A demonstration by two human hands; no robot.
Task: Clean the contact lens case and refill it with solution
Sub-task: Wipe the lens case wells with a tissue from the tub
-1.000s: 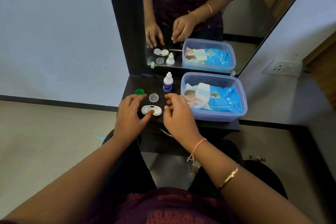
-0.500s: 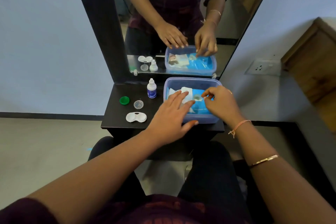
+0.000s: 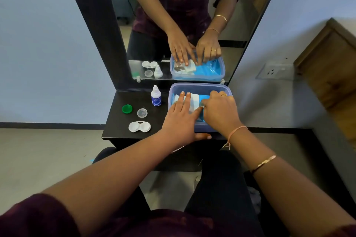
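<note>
Now, left hand (image 3: pixel 179 119) flat on pack (image 3: pixel 194 102)

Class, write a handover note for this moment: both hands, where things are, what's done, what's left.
Left hand presses flat on the pack in the tub.
Right hand pinches the pack.
Case, green cap, clear cap and bottle are on the table, left of the tub.
Done: caps off.
Left: wipe case, refill, recap.

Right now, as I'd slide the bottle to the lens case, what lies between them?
Head view: a small clear cap lies between the solution bottle and the white lens case, touching neither.
</note>
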